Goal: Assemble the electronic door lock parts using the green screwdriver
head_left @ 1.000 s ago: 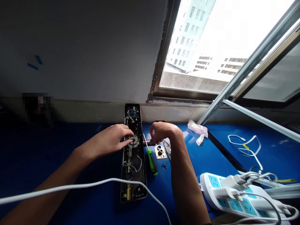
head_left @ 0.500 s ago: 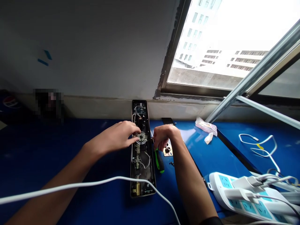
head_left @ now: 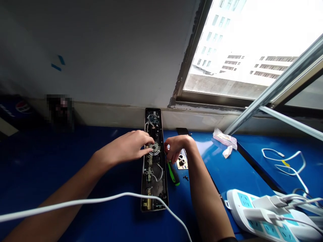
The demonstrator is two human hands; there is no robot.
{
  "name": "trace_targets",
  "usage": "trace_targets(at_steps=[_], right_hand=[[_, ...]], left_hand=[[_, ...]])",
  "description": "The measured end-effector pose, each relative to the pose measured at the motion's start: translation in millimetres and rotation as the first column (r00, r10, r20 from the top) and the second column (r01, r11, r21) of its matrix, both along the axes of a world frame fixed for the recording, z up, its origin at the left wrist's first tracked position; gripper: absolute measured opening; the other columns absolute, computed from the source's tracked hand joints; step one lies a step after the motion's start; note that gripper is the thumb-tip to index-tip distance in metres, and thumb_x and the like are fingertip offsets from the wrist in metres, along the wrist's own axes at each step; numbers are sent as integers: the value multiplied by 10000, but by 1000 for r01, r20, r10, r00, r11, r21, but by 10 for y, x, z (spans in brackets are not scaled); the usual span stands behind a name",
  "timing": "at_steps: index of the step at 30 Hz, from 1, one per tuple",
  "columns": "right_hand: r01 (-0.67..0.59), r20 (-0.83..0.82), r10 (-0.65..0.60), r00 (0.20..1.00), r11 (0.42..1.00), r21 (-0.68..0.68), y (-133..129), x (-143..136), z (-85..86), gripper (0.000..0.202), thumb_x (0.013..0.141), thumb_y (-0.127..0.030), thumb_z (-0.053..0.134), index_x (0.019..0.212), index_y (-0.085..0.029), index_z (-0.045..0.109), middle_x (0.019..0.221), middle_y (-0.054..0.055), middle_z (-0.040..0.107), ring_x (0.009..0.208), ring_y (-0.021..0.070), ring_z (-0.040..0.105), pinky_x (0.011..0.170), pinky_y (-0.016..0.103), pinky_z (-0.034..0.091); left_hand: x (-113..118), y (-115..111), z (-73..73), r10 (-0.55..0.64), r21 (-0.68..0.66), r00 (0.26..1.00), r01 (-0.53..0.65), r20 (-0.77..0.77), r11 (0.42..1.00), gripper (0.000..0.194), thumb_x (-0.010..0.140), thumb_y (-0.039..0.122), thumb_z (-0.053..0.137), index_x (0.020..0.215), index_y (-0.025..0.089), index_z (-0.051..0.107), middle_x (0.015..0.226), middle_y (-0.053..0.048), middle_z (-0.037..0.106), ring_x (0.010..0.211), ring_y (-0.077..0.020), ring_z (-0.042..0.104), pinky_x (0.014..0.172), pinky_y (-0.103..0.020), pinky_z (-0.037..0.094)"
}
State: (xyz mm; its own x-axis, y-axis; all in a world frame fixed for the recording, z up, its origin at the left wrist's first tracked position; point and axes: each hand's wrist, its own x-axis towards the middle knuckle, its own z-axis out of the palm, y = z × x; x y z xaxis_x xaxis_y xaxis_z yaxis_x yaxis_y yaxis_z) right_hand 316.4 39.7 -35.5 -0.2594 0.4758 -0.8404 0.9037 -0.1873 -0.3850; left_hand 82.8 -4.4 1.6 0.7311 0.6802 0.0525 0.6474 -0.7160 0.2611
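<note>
An opened electronic door lock, long and black, lies lengthwise on the blue table, its circuit board, wires and brass cylinder exposed. My left hand reaches in from the left, thumb and fingers closed at the edge of a round metal plate mid-housing. Just past the right edge of the lock, my right hand is bent down with curled fingers; what they hold, if anything, is hidden. A green and black screwdriver lies under that hand, its upper end covered.
Beside my right wrist lie a square metal plate and several small screws. A white cable crosses in front. The power strip stands at the lower right, a plastic bag near the window, a metal strut behind.
The whole view has shifted slightly. My right fingers have opened a little at the lock's edge, while my left hand stays at the round metal plate.
</note>
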Motion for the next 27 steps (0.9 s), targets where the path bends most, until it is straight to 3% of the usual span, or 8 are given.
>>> trace_targets(at_steps=[3,6,13,17,22,27], right_hand=[[50,-96,-44,994,997,59,-15,112,78,328,737,-191,889,917,-191,615,712,-19,744,774,190,783,745,272,645],[97,-186,-75,980,989,116,-49,265,164,403,695,-259,889,973,-209,602,789,-13,772,752,185,785,739,279,651],[126,-277,-52,959,958,259,-226,502,413,400,790,-364,808,1088,-213,588,920,23,756,807,166,752,789,280,622],[174,-274,-80,958,925,337,-360,566,573,340,832,-382,765,1085,-231,597,956,22,719,777,159,702,711,274,601],[168,-202,-74,977,848,503,-541,698,753,340,895,-479,702,1150,-285,588,1087,49,741,854,198,724,706,295,602],[225,-285,-74,956,810,542,-677,776,839,464,852,-602,738,1201,-336,587,1208,80,735,886,244,764,726,349,670]], left_hand=[[-10,17,-13,10,-2,1000,-10,-25,1000,263,994,306,666,1219,217,769,1160,-79,775,1048,-238,732,865,-282,519],[-22,37,-31,7,-13,1000,-7,-16,1000,246,995,285,664,1207,225,773,1135,-69,776,1052,-235,730,870,-283,511],[-42,49,-5,38,5,999,-38,21,999,213,1002,289,661,1168,250,789,1092,-55,763,1005,-223,719,828,-281,495],[-46,42,19,76,16,997,-76,28,997,212,1010,289,649,1163,246,791,1090,-51,759,1003,-222,714,834,-279,482],[-50,39,47,107,29,994,-107,-19,994,222,1019,291,629,1172,230,779,1069,-59,745,988,-224,708,829,-287,479],[-73,60,100,143,20,990,-143,-18,990,207,1027,260,604,1129,211,776,1051,-64,744,965,-220,709,813,-290,486]])
